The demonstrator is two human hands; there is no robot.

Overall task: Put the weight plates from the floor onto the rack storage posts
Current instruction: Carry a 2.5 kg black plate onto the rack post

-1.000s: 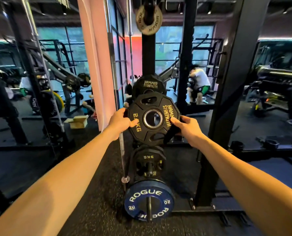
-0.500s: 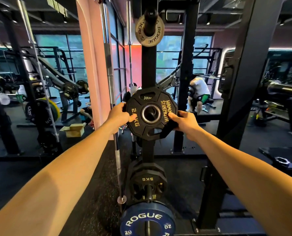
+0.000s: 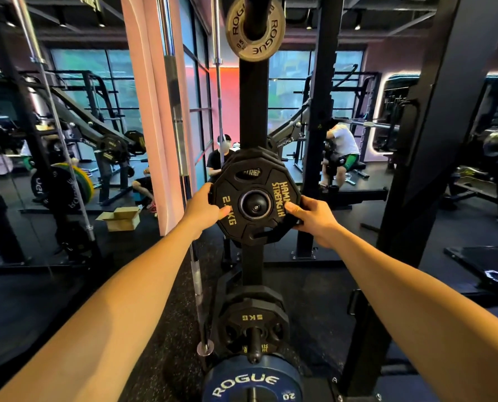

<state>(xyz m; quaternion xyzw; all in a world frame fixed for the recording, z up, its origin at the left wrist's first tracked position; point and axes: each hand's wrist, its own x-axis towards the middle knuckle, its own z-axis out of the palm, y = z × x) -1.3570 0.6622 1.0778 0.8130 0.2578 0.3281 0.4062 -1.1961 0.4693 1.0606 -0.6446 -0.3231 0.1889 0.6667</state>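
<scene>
- Two hands grip one black plate (image 3: 256,203) by its edges, the left hand (image 3: 203,208) and right hand (image 3: 313,220) both curled on it.
- Its centre hole sits over the middle storage post (image 3: 255,204), against another plate behind.
- Stored already: a grey plate (image 3: 255,27) above, a 5 kg plate (image 3: 253,320) and a blue plate (image 3: 252,384) below.
- No plates show on the visible floor (image 3: 155,314), so the task looks nearly finished.

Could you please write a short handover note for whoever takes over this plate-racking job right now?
Left hand and right hand grip opposite edges of the 2.5 kg plate, its hole lined up on the middle storage post, in front of another black plate.
Already racked: Rogue plate up top, 5 kg plate and blue Rogue plate below.
Left: seat the plate fully and let go. No floor plates are visible here.
</scene>
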